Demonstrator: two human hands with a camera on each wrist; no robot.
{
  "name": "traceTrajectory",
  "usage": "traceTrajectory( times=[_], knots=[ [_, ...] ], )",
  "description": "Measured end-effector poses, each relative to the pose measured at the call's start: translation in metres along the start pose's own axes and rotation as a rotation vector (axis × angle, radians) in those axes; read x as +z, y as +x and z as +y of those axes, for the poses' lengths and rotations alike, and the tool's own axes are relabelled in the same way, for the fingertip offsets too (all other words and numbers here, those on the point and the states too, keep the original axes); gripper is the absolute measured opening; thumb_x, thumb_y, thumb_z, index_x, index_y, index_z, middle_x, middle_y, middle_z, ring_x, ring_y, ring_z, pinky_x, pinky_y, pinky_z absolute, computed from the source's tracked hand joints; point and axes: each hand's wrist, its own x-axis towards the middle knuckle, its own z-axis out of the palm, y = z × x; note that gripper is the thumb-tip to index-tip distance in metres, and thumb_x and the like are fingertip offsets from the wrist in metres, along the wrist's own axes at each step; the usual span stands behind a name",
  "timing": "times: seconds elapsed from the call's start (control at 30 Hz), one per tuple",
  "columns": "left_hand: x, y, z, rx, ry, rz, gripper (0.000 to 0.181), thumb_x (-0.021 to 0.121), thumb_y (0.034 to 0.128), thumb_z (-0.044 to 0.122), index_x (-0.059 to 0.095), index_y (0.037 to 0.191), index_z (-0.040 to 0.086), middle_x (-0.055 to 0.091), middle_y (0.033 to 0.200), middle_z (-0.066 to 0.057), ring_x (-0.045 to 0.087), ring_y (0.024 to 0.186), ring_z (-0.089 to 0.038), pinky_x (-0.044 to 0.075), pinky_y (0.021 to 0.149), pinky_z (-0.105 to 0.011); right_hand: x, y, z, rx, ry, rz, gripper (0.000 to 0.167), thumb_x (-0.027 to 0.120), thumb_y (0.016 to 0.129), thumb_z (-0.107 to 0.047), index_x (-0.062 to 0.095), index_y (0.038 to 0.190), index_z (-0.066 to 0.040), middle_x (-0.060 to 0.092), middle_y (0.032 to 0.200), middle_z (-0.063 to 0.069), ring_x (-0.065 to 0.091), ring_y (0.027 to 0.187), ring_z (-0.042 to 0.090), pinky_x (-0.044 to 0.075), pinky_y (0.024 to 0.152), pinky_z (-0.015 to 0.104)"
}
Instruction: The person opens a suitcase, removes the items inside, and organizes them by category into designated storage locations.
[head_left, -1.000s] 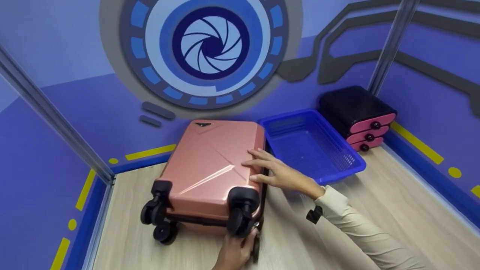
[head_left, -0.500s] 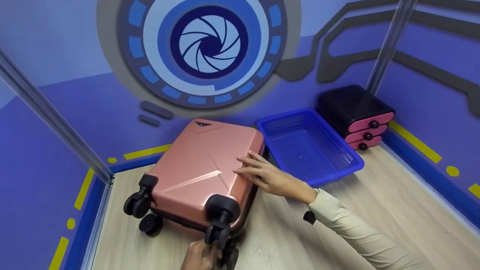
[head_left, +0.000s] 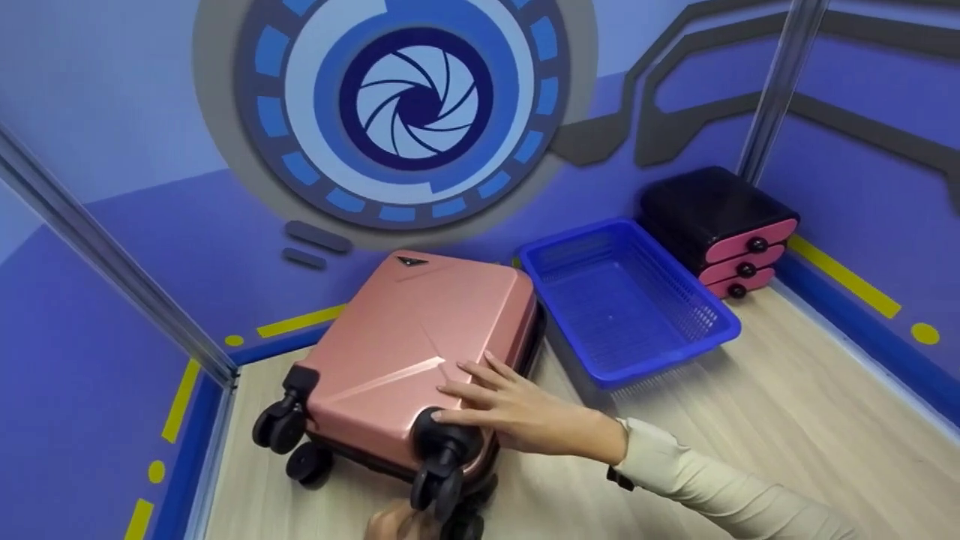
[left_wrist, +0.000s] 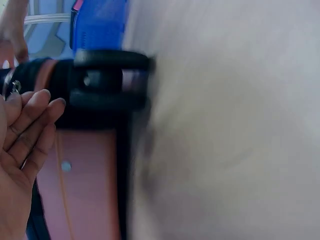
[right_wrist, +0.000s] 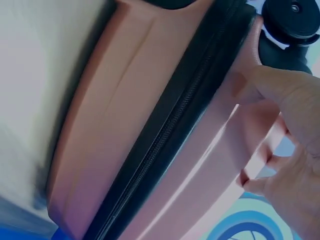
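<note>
A rose-pink hard-shell suitcase (head_left: 420,330) lies flat, its black wheels (head_left: 281,427) toward me. My right hand (head_left: 517,412) rests spread on its near right corner, thumb over the wheel mount. In the right wrist view, the black zipper (right_wrist: 175,117) runs closed along the suitcase's side. Beneath the near right wheel is my left hand (head_left: 401,521), mostly cut off by the head view's bottom edge. In the left wrist view this hand pinches a small metal zipper pull (left_wrist: 16,87), partly covered by the fingers, beside a wheel (left_wrist: 110,80).
A blue plastic basket (head_left: 600,371) stands right of the suitcase. Behind it is a black drawer box (head_left: 712,210) with pink fronts and round knobs. Patterned blue-purple walls (head_left: 150,240) enclose the wooden surface (head_left: 735,397).
The suitcase has turned, its wheel end swinging left. My left hand has moved left along that end. My right hand has slid toward me, down to the near right corner.
</note>
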Motion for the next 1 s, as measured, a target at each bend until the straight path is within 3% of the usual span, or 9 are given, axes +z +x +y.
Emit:
traceTrajectory(
  times=[0.17, 0.23, 0.33, 0.43, 0.5, 0.6, 0.73, 0.83, 1.0],
  knots=[
    [-0.057, 0.022, 0.005, -0.366, 0.076, -0.026, 0.020, 0.072, 0.0902, -0.007, 0.075, 0.088, 0.012, 0.066, 0.067, 0.010, 0.059, 0.060, 0.001, 0.048, 0.056, -0.017, 0.001, 0.002, 0.003, -0.002, 0.078, -0.001, 0.092, 0.081, 0.078, -0.005, 0.045, 0.158, -0.032, 0.041, 0.166, 0.002, 0.035, 0.154, 0.036, 0.033, 0.119, 0.066],
    [-0.069, 0.028, -0.008, -0.436, 0.114, 0.011, 0.020, 0.072, 0.0919, -0.005, 0.074, 0.085, 0.014, 0.064, 0.065, 0.012, 0.056, 0.058, 0.003, 0.046, 0.056, -0.015, -0.001, 0.002, 0.004, 0.018, 0.150, 0.003, 0.083, 0.075, 0.083, -0.001, 0.048, 0.156, -0.031, 0.043, 0.165, 0.002, 0.035, 0.154, 0.036, 0.031, 0.118, 0.068],
    [-0.073, 0.033, -0.025, -0.364, 0.180, 0.059, 0.026, 0.074, 0.0889, -0.008, 0.071, 0.080, 0.016, 0.062, 0.063, 0.014, 0.054, 0.058, 0.005, 0.043, 0.059, -0.014, -0.009, 0.000, -0.002, 0.098, 0.304, -0.004, 0.069, 0.065, 0.092, -0.003, 0.052, 0.154, -0.029, 0.042, 0.165, 0.004, 0.029, 0.157, 0.038, 0.025, 0.118, 0.073],
    [-0.069, 0.030, -0.031, -0.313, 0.188, 0.084, 0.026, 0.074, 0.0876, -0.009, 0.070, 0.079, 0.015, 0.060, 0.061, 0.018, 0.055, 0.058, 0.007, 0.042, 0.061, -0.013, -0.019, -0.005, -0.021, 0.202, 0.440, -0.024, 0.055, 0.062, 0.104, -0.024, 0.049, 0.157, -0.028, 0.033, 0.170, 0.007, 0.018, 0.158, 0.045, 0.024, 0.116, 0.076],
    [-0.064, 0.026, -0.031, -0.280, 0.193, 0.099, 0.025, 0.074, 0.0863, -0.010, 0.070, 0.080, 0.014, 0.060, 0.060, 0.018, 0.055, 0.058, 0.008, 0.043, 0.060, -0.013, -0.020, -0.008, -0.039, 0.232, 0.458, -0.025, 0.066, 0.066, 0.101, -0.045, 0.044, 0.160, -0.025, 0.025, 0.172, 0.013, 0.012, 0.157, 0.052, 0.025, 0.114, 0.077],
    [-0.059, 0.021, -0.030, -0.264, 0.226, 0.155, 0.026, 0.076, 0.0835, -0.011, 0.070, 0.079, 0.014, 0.060, 0.059, 0.016, 0.055, 0.056, 0.008, 0.045, 0.059, -0.013, -0.007, -0.008, -0.064, 0.218, 0.358, 0.034, 0.094, 0.074, 0.085, -0.064, 0.041, 0.161, -0.021, 0.021, 0.171, 0.023, 0.013, 0.153, 0.060, 0.034, 0.109, 0.078],
    [-0.053, 0.015, -0.026, -0.276, 0.261, 0.206, 0.026, 0.078, 0.0818, -0.010, 0.072, 0.079, 0.015, 0.060, 0.059, 0.016, 0.054, 0.056, 0.010, 0.047, 0.056, -0.013, 0.023, -0.008, -0.074, 0.211, 0.202, 0.214, 0.081, 0.086, 0.079, -0.047, 0.054, 0.149, -0.022, 0.032, 0.164, 0.025, 0.021, 0.151, 0.059, 0.041, 0.099, 0.080],
    [-0.050, 0.011, -0.025, -0.244, 0.283, 0.222, 0.026, 0.080, 0.0784, -0.009, 0.074, 0.081, 0.016, 0.060, 0.058, 0.015, 0.053, 0.054, 0.008, 0.046, 0.053, -0.015, 0.033, -0.011, -0.066, 0.207, 0.203, 0.288, 0.066, 0.089, 0.078, -0.025, 0.061, 0.137, -0.023, 0.039, 0.160, 0.021, 0.025, 0.151, 0.057, 0.044, 0.096, 0.080],
    [-0.040, 0.013, -0.025, -0.096, 0.254, 0.251, 0.030, 0.080, 0.0701, -0.014, 0.074, 0.083, 0.012, 0.058, 0.056, 0.010, 0.051, 0.048, 0.001, 0.043, 0.048, -0.020, 0.024, -0.016, -0.038, 0.160, 0.235, 0.267, 0.055, 0.087, 0.077, -0.009, 0.064, 0.126, -0.022, 0.044, 0.153, 0.019, 0.033, 0.144, 0.062, 0.048, 0.103, 0.067]
  ],
)
